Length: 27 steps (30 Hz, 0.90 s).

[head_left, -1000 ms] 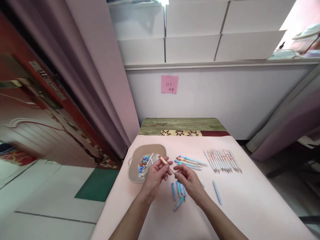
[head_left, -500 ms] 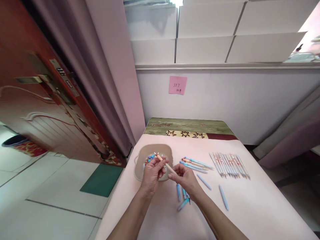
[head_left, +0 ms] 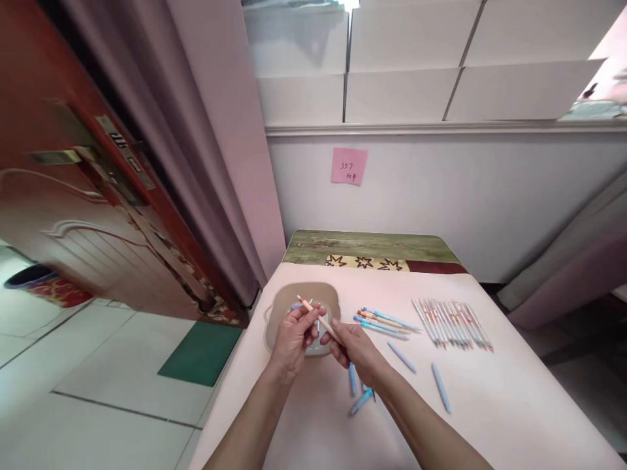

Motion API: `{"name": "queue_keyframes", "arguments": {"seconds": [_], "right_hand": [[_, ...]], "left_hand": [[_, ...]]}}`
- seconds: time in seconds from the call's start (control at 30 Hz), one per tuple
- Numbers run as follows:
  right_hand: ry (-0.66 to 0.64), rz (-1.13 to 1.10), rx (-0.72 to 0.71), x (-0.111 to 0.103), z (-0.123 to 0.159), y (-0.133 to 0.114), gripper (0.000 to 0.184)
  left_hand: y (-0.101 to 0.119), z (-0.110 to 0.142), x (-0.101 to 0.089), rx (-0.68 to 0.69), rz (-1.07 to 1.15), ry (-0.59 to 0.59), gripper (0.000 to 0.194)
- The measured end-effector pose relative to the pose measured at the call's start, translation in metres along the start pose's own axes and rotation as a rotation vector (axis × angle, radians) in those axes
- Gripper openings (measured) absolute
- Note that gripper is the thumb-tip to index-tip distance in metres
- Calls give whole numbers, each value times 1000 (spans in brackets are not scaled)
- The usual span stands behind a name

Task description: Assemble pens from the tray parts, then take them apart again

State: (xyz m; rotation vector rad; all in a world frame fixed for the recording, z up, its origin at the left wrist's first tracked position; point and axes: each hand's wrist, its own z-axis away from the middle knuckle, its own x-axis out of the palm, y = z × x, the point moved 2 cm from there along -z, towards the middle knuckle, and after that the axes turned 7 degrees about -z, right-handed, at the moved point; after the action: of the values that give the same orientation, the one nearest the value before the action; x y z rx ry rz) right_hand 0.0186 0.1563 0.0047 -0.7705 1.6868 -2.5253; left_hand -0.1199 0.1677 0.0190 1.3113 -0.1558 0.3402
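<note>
My left hand (head_left: 292,337) and my right hand (head_left: 353,347) are both closed on one thin orange-and-white pen (head_left: 313,314), held slanted over a tan tray (head_left: 274,324). The left hand pinches its upper part, the right hand grips its lower end. The tray holds small blue and orange pen parts, mostly hidden by my hands. Loose blue pen barrels (head_left: 361,399) lie on the pink table (head_left: 490,405) just below my right wrist.
A small pile of blue and orange pens (head_left: 383,321) lies right of the tray. A row of several white pens (head_left: 453,324) sits further right. Two blue barrels (head_left: 439,386) lie apart. A wall with a pink note (head_left: 349,166) stands behind; a red door (head_left: 59,196) is left.
Both hands have shifted left and up with the pen, from the table's middle to above the tray. The camera view has also swung slightly to the left.
</note>
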Motion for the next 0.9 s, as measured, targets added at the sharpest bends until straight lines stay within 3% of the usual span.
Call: {"name": "queue_keyframes", "arguments": {"seconds": [0.2,0.37,0.53,0.7,0.9], "right_hand": [[233,201,-271,-11,-2,-3,37],[396,495,-438,-15,7,-12,23],[454,889,-633,-11,18,-24,7],[408,972,-679,-7,22,-31,8],[418,979,-699,-7,29,-38,12]], "left_hand": [[-3,0,4,38,22,85,40],[4,-7,-12,131,-47,255,37],[11,-10,-28,315,-463,267,35],[15,1,-31,540,-1068,280,18],[16,5,-40,536,-1280,303,28]]}}
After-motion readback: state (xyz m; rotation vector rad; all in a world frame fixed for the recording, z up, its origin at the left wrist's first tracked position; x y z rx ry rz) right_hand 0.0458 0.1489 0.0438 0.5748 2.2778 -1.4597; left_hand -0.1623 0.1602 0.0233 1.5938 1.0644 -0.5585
